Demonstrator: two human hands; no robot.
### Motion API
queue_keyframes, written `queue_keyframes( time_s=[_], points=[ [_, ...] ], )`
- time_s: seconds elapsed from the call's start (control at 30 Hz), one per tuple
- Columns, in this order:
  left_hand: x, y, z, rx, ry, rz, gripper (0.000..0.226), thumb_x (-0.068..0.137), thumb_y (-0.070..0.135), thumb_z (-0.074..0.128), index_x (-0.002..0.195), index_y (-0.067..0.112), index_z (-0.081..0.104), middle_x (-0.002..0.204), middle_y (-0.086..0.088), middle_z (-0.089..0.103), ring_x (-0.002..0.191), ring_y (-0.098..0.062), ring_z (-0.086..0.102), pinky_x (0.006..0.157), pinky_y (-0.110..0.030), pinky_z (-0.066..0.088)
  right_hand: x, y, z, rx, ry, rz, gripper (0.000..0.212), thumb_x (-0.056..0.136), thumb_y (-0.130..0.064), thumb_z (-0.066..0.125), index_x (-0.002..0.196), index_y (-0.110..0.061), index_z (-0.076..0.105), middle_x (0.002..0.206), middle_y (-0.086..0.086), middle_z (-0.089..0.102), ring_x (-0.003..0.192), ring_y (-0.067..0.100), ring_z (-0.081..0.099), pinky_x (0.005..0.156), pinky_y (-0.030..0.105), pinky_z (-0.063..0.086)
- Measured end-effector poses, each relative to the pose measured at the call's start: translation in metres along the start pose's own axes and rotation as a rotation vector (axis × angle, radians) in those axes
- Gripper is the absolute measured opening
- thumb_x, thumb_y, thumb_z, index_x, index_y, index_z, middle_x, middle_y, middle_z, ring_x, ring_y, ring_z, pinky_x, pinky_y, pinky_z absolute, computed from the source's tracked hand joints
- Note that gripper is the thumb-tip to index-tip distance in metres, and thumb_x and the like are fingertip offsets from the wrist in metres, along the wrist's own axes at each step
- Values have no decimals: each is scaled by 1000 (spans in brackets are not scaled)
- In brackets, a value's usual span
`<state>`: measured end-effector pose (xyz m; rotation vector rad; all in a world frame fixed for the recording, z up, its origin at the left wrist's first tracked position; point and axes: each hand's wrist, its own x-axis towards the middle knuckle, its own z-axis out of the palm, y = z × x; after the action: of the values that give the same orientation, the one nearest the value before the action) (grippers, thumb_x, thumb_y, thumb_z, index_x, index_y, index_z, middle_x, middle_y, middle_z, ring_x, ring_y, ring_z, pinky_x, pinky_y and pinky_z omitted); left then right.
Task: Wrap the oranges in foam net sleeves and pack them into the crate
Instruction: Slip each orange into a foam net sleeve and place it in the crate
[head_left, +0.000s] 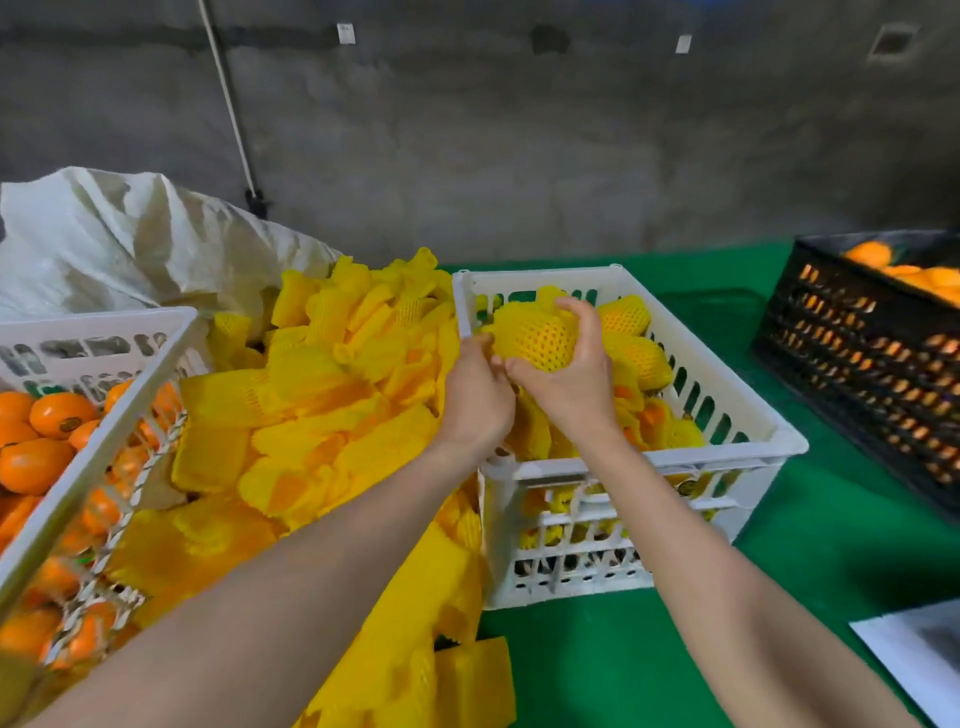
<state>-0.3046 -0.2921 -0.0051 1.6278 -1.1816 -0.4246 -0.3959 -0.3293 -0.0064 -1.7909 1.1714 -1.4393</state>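
An orange in a yellow foam net sleeve (537, 335) is held above the white crate (727, 384) at centre. My right hand (574, 374) curls round it from the right and below. My left hand (475, 387) pinches the sleeve's left end at the crate's left rim. Several wrapped oranges (636, 353) lie inside the crate. A heap of empty yellow sleeves (332, 395) lies left of the crate. Bare oranges (36, 441) fill a white crate (98, 441) at the far left.
A black crate (852, 358) with oranges stands at the right on the green table cover (810, 571). A white woven sack (130, 244) lies behind the sleeves. A white sheet (919, 660) lies at the lower right corner. A grey wall rises behind.
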Motion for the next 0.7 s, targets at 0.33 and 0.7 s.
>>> queue_keyframes(
  time_s=[0.33, 0.7],
  points=[
    [14, -17, 23, 623, -467, 291, 38, 88, 18, 59, 126, 18, 55, 95, -3, 69, 97, -23, 60, 65, -26, 36, 131, 68, 4, -454, -67, 206, 58, 76, -28, 75, 123, -20, 41, 128, 15, 32, 88, 35, 56, 70, 32, 43],
    [8, -20, 18, 271, -300, 227, 14, 90, 16, 63, 102, 14, 69, 82, 5, 62, 79, -10, 58, 58, -6, 37, 119, 88, 24, -777, -143, 55, 51, 96, -42, 39, 143, -23, 32, 156, 11, 11, 142, 38, 4, 113, 57, 5]
  ],
)
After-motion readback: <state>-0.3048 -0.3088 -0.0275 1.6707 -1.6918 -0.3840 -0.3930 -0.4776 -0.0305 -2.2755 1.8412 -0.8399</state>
